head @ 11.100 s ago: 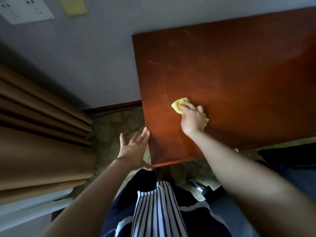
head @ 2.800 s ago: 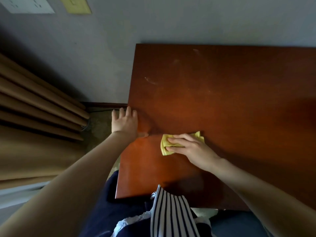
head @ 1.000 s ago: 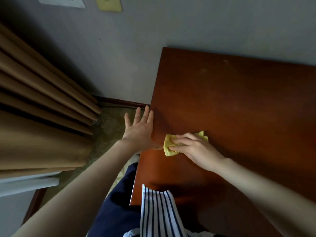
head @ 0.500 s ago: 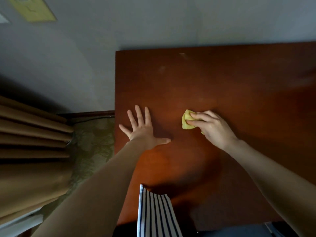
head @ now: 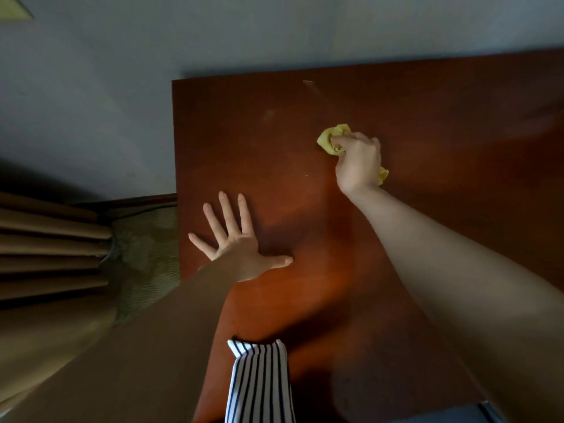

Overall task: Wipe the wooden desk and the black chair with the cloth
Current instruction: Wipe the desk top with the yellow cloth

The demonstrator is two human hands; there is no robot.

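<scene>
The cloth (head: 331, 138) is gripped wadded in the right hand (head: 358, 160), one o'clock of the flat left hand (head: 235, 242), so desk (head: 442, 111) patches could be missed.

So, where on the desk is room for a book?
The desk is bare along the far strip between the cloth and the wall, and on the right beyond the right hand. The near left is crowded: the left hand lies flat there.
</scene>
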